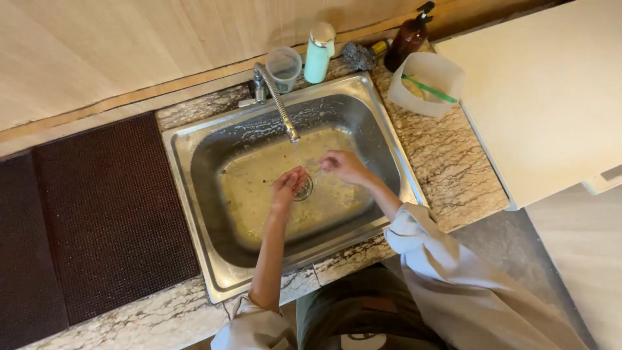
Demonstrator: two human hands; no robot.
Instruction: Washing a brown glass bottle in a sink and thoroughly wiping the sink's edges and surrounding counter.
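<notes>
Both hands are held under the running flexible steel faucet (277,98) in the rectangular stainless-steel sink (194,194). Left hand (288,185) fingers curled at the drain strainer (304,188); right hand (342,166) fingers loosely bunched. Rinsing judged midway: yellowish residue remains on the basin floor.

A pale wood-grain wall (129,39) runs along the back, warmly lit. Below it lies a veined marble-look worktop (447,162). On the left sit 2 dark brown textured mats (110,214). To the right stands a cream cabinet top (551,97), with grey floor (512,246) beneath it
</notes>
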